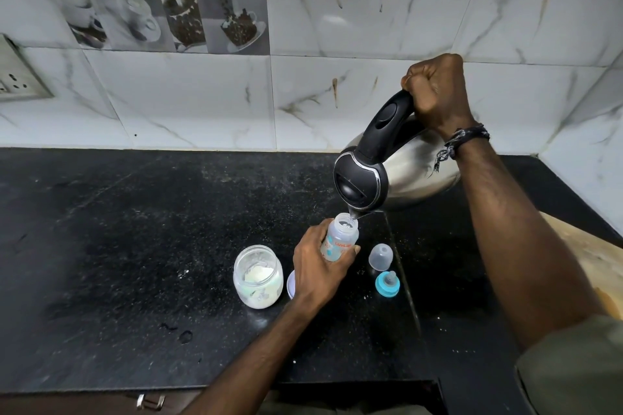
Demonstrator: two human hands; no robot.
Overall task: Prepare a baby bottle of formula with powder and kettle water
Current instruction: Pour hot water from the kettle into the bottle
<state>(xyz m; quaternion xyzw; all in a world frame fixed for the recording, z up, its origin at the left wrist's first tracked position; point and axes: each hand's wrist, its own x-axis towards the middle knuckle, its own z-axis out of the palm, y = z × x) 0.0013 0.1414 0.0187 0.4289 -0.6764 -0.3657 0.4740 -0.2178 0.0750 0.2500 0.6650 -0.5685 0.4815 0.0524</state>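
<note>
Near the counter's (135,246) front edge, the left hand (318,274) wraps around an open baby bottle (340,239), with a powder jar (258,276) just to its left and a clear cap (381,256) and blue teat ring (387,284) just to its right. Farther back, the right hand (438,94) grips the handle of a tilted steel kettle (397,165), its spout over the bottle's mouth; the counter's left half lies bare to the tiled wall (202,94).

bottle (341,239): clear, uncapped, upright | kettle (397,172): steel, tipped, spout over bottle mouth

A wall socket (15,82) sits left on the marble tiles (188,101), above the black counter (118,246).
</note>
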